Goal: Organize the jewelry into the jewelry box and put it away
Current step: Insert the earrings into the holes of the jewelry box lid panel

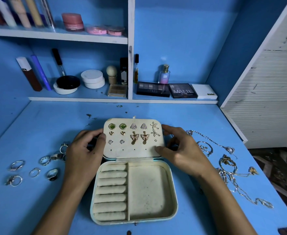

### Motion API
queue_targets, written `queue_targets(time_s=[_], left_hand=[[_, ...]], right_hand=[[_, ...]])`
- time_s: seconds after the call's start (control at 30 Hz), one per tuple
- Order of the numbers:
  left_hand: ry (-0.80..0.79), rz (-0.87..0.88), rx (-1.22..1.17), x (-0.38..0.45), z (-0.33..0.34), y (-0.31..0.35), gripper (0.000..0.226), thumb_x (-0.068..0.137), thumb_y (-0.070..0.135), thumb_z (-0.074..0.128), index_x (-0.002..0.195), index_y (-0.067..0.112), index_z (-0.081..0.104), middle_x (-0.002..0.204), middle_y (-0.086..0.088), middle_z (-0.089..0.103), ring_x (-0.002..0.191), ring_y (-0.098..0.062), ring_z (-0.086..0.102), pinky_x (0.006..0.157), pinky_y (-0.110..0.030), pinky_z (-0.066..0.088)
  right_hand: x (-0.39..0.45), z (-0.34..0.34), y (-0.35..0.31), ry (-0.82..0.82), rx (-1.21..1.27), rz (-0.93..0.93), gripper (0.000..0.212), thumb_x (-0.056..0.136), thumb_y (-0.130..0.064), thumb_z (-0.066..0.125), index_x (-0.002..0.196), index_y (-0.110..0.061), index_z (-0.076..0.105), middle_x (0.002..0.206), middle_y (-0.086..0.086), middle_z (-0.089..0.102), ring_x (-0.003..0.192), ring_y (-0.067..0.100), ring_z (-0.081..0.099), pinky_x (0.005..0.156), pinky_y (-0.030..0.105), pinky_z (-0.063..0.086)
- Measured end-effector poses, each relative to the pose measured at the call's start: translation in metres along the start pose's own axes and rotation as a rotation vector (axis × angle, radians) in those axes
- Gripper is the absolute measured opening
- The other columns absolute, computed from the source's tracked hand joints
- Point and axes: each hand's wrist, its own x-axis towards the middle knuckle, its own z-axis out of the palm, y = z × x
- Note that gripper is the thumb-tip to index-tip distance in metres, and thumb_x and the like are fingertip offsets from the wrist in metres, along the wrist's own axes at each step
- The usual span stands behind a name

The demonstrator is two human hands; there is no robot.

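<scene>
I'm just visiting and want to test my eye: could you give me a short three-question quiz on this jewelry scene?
1. True or false: the ring rolls in the jewelry box already hold rings.
2. The necklaces lie beside which hand: left or right?
3. Fill in: both hands hold the earring ____.

Key: 1 false, the rings lie on the table; 2 right; 3 panel.

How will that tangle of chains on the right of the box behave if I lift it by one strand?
The chain tangle will probably be limp: its strands lie in loose curves on the blue desk. Loops and pendants overlap, so pulling one strand will likely drag others along. The links look thin, so it is probably light, but could snag.
</scene>
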Motion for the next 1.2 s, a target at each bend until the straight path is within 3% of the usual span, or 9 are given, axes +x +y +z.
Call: queue_targets(time_s=[0.27,0.5,0.6,0.67,0.7,0.8,0.93,1.07,1.2], left_hand=[[-0.007,-0.007,-0.019,0.000,0.001,0.001,0.017,0.094,0.013,0.062,0.098,0.027,0.071,0.100,0.017,0.067,0.091,0.003,0.061,0.075,-0.002,0.041],[-0.015,-0.035,-0.019,0.001,0.001,-0.002,0.016,0.094,0.014,0.063,0.098,0.027,0.071,0.102,0.010,0.070,0.089,0.001,0.062,0.075,-0.004,0.043],[-0.026,-0.105,-0.076,0.005,0.000,-0.005,0.015,0.094,0.018,0.064,0.097,0.030,0.072,0.102,0.008,0.072,0.091,-0.007,0.065,0.086,-0.025,0.052],[-0.032,-0.137,-0.096,0.009,0.000,-0.006,0.015,0.094,0.020,0.063,0.100,0.030,0.073,0.101,0.008,0.073,0.094,-0.014,0.066,0.088,-0.040,0.054],[-0.034,-0.140,-0.103,0.011,0.000,-0.004,0.015,0.095,0.020,0.063,0.101,0.029,0.073,0.101,0.008,0.073,0.095,-0.015,0.067,0.089,-0.041,0.053],[-0.023,-0.115,-0.094,0.022,0.000,0.004,0.017,0.096,0.019,0.061,0.099,0.031,0.073,0.102,0.008,0.073,0.099,-0.012,0.067,0.093,-0.035,0.052],[-0.030,-0.032,-0.008,0.053,-0.003,0.017,0.015,0.096,0.023,0.060,0.099,0.030,0.073,0.099,0.014,0.073,0.095,-0.013,0.067,0.089,-0.032,0.052],[-0.138,0.028,0.087,0.094,0.002,0.022,0.015,0.095,0.022,0.062,0.091,0.032,0.073,0.080,0.021,0.071,0.081,-0.001,0.065,0.077,-0.018,0.047],[-0.278,0.086,0.252,0.127,0.015,0.014,0.009,0.091,0.016,0.069,0.091,0.023,0.074,0.088,0.010,0.073,0.072,0.013,0.062,0.080,-0.007,0.047]], right_hand=[[0.000,0.000,-0.007,-0.029,-0.021,0.027,0.051,0.081,-0.021,0.076,0.123,-0.044,0.061,0.116,-0.014,0.054,0.076,-0.002,0.058,0.078,0.017,0.044],[-0.001,-0.002,-0.013,-0.056,0.049,0.026,0.044,0.081,-0.015,0.075,0.095,-0.052,0.057,0.102,-0.025,0.062,0.064,-0.004,0.058,0.067,0.014,0.043],[0.000,-0.002,-0.010,-0.079,0.092,0.038,0.043,0.082,-0.011,0.075,0.094,-0.048,0.058,0.091,-0.043,0.058,0.061,-0.004,0.058,0.066,0.015,0.045],[0.000,-0.002,-0.009,-0.080,0.110,0.051,0.041,0.081,-0.012,0.075,0.098,-0.045,0.059,0.093,-0.040,0.060,0.062,-0.003,0.058,0.065,0.016,0.045],[0.001,-0.001,-0.008,-0.077,0.119,0.060,0.040,0.081,-0.013,0.076,0.100,-0.044,0.060,0.095,-0.037,0.062,0.062,-0.002,0.058,0.065,0.017,0.045],[0.001,-0.001,-0.008,-0.072,0.137,0.085,0.040,0.080,-0.016,0.077,0.110,-0.037,0.062,0.103,-0.025,0.065,0.064,0.000,0.058,0.065,0.020,0.046],[0.001,-0.003,-0.008,-0.088,0.147,0.091,0.042,0.082,-0.016,0.076,0.117,-0.032,0.060,0.109,-0.019,0.064,0.062,-0.003,0.057,0.058,0.015,0.044],[0.001,-0.004,-0.006,-0.091,0.158,0.096,0.043,0.083,-0.014,0.076,0.118,-0.030,0.059,0.109,-0.017,0.062,0.062,-0.004,0.058,0.056,0.011,0.042],[0.002,-0.004,-0.006,-0.096,0.174,0.098,0.044,0.083,-0.013,0.077,0.119,-0.029,0.059,0.112,-0.014,0.061,0.062,-0.005,0.058,0.055,0.011,0.042]])
